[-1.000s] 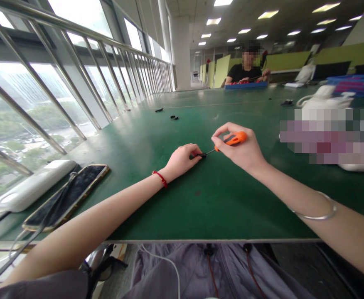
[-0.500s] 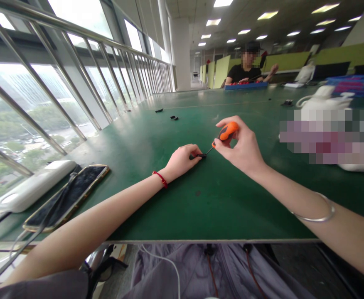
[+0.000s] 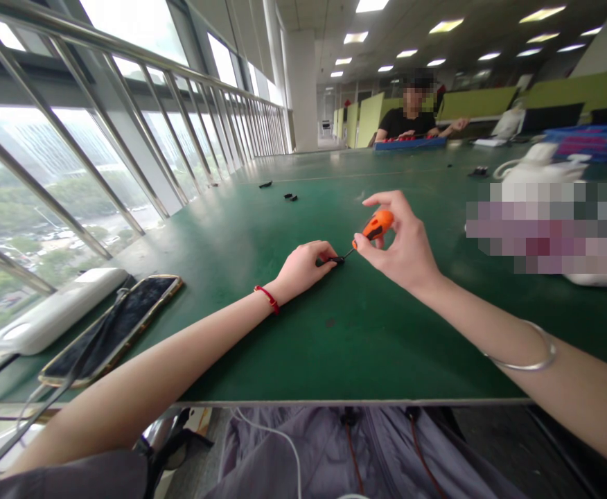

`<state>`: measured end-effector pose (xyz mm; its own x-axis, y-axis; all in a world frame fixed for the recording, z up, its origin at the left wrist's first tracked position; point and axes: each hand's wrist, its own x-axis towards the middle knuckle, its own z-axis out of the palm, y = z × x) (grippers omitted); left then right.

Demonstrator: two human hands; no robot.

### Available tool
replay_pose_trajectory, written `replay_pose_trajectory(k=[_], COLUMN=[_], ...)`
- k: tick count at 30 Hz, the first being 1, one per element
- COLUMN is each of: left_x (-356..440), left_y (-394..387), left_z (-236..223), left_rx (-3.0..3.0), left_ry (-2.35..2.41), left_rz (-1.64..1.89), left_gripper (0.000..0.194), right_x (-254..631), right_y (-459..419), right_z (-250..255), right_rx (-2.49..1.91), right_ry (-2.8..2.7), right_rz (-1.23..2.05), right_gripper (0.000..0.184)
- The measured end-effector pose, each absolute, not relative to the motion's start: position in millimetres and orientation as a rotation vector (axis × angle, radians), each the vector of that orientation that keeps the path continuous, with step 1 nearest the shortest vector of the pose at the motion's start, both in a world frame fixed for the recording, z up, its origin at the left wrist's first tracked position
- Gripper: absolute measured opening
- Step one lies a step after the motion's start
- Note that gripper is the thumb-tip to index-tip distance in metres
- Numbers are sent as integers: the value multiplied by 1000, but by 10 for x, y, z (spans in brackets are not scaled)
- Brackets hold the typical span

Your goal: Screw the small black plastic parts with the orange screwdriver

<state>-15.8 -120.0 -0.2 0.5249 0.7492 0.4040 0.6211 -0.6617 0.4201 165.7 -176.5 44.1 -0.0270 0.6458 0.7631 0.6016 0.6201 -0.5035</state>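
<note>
My left hand (image 3: 306,267) rests on the green table and pinches a small black part (image 3: 338,260) against its surface; the fingers hide most of it, so its kind is unclear. In my right hand (image 3: 405,246) is an orange and black screwdriver (image 3: 377,225), tilted, gripped between thumb and fingers with the index finger lifted off the handle. Its thin shaft slants down to the left, and the tip meets the black part beside my left fingertips.
Small black pieces (image 3: 290,197) lie further back on the table (image 3: 262,346). At the left are a phone (image 3: 113,329) and a white power strip-like box (image 3: 57,312). A white plush-like object (image 3: 537,166) sits right. Across the table, a person (image 3: 407,121) sits behind a blue tray (image 3: 410,143).
My right fingers have shifted around the screwdriver handle, which has turned slightly, with the index finger further from it. My left hand and the black part stay put.
</note>
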Motion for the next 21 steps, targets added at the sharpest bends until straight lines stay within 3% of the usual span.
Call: replay_pose_trajectory(k=[3,7,12,16,21], left_x=[-155,-156,-159,-156,-154], left_y=[-1202,-1199,-1194,-1198,-1206], left_z=[6,6,1,6,10], left_rx=[2542,2548,2550,2550,2542], left_ry=[1173,1157,1147,1152,1168], left_rz=[828,832,831,827,817], left_gripper=[12,13,14,14,14], right_x=[1662,1659,1675,1687,1674], right_y=[-1772,-1774,-1738,-1725,-1740], right_z=[458,455,429,444,454], right_rx=[-1108,-1071,-1009,-1099,-1061], right_ry=[-1728,-1715,-1669,-1706,-1706], right_rz=[88,58,20,38,29], right_gripper=[13,8,34,12,11])
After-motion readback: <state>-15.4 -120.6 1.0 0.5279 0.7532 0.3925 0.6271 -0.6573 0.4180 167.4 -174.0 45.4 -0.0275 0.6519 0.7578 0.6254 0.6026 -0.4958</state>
